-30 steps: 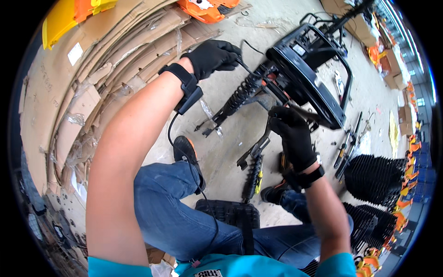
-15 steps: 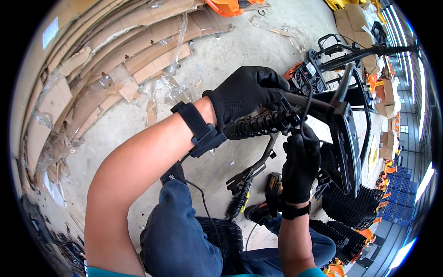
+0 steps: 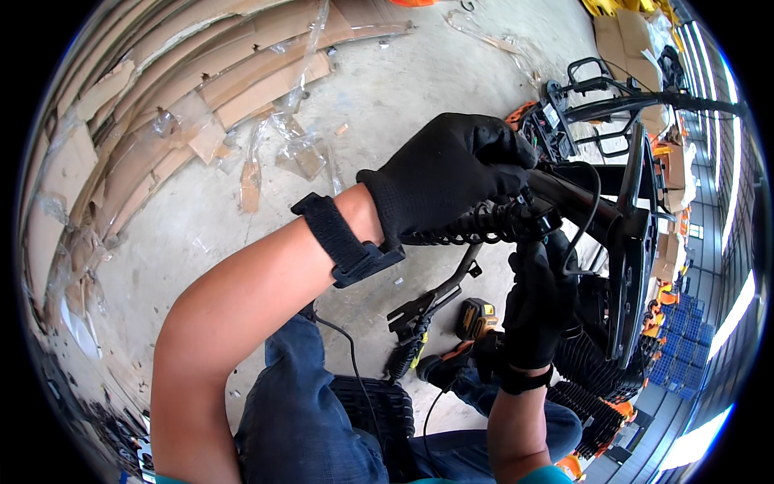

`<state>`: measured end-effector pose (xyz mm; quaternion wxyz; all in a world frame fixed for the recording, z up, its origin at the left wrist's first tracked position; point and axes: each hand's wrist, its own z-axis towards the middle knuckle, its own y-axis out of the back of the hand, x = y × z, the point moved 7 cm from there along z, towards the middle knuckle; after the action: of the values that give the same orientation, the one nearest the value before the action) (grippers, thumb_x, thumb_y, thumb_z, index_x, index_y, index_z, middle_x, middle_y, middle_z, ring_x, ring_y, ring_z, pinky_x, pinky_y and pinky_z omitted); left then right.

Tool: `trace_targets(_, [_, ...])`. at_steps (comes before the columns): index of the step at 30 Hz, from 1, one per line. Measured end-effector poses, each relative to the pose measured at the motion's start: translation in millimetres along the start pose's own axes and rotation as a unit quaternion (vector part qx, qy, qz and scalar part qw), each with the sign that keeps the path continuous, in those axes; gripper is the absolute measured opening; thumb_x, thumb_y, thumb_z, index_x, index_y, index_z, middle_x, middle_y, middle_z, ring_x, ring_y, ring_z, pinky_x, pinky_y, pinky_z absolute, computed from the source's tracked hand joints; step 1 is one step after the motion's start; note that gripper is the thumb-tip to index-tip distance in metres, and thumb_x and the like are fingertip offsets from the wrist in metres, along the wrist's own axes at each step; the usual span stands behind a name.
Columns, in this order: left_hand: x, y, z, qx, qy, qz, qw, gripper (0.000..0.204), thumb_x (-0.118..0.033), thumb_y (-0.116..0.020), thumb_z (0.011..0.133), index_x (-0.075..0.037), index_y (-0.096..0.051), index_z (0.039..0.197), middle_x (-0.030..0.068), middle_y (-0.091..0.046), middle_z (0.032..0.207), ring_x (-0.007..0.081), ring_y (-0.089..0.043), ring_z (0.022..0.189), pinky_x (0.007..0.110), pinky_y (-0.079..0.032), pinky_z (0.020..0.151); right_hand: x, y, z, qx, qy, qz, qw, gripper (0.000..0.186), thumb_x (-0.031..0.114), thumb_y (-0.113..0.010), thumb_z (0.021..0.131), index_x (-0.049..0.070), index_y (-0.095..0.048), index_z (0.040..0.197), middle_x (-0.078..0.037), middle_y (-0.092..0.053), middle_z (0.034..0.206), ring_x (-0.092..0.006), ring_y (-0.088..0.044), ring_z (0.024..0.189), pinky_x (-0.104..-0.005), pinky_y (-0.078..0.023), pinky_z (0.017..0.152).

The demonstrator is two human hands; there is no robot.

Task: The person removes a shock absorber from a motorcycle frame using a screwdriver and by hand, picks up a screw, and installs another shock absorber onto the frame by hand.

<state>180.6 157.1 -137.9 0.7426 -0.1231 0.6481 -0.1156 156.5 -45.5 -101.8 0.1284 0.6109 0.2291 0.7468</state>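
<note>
A black coil-spring shock absorber runs beneath my left hand to the black tubular metal frame. My left hand, in a black glove, has its fingers curled and pinched just above the shock absorber's end, against the frame tube. Whatever sits between those fingertips is hidden. From below, my right hand, also gloved in black, closes its fingers at the same end of the shock absorber. A thin black cable loops down past the right fingers.
A yellow-and-black cordless power tool stands on the floor past my legs, near a second shock absorber on a bracket. Flattened cardboard is piled at the left. Farther right are another black frame and blue crates.
Both hands and the shock absorber's end have shifted slightly right in the picture. The cable loop has swung to the right of the fingers. More of the power tool shows now.
</note>
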Motion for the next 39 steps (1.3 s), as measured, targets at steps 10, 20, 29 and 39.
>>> trace_targets(10, [1.2, -8.1, -1.6, -0.002, 0.045, -0.035, 0.998, 0.024, -0.007, -0.066, 0.092, 0.001, -0.066, 0.114, 0.0067, -0.071, 0.1, 0.0108, -0.066, 0.091, 0.024, -0.052, 0.084, -6.8, 1.6, 3.7, -0.029, -0.004, 0.084, 0.996, 0.021, 0.0, -0.061, 0.093, -0.002, -0.06, 0.113, -0.004, -0.064, 0.091, -0.0098, -0.061, 0.079, -0.0242, -0.049, 0.073])
trace_targets(20, [-10.3, -18.7, -2.3, -0.003, 0.11, 0.025, 0.994, 0.03, -0.007, -0.068, 0.09, 0.004, -0.063, 0.117, 0.0068, -0.07, 0.101, 0.0122, -0.064, 0.091, 0.025, -0.052, 0.083, -21.5, -1.8, 0.8, -0.011, -0.062, 0.207, 0.976, 0.031, 0.0, -0.064, 0.092, -0.002, -0.06, 0.123, -0.008, -0.067, 0.101, -0.014, -0.066, 0.093, -0.0254, -0.054, 0.084])
trace_targets(29, [-14.1, -41.2, -7.5, -0.005, 0.087, 0.072, 0.994, 0.031, -0.006, -0.063, 0.091, 0.007, -0.062, 0.119, 0.0093, -0.069, 0.107, 0.014, -0.063, 0.098, 0.027, -0.048, 0.089, -20.3, -3.3, 0.7, -0.022, 0.0, 0.219, 0.976, 0.024, 0.007, -0.068, 0.092, 0.001, -0.065, 0.115, -0.007, -0.07, 0.1, -0.0135, -0.067, 0.09, -0.0269, -0.054, 0.082])
trace_targets(39, [-6.7, -45.0, -21.5, -0.067, 0.04, 0.089, 0.993, 0.033, -0.01, -0.062, 0.095, 0.006, -0.061, 0.124, 0.0083, -0.068, 0.112, 0.0118, -0.061, 0.103, 0.026, -0.046, 0.091, -27.7, 6.0, -1.3, -0.027, 0.0, 0.154, 0.988, 0.02, 0.006, -0.068, 0.09, 0.0, -0.067, 0.11, -0.007, -0.07, 0.096, -0.0138, -0.066, 0.086, -0.0273, -0.053, 0.08])
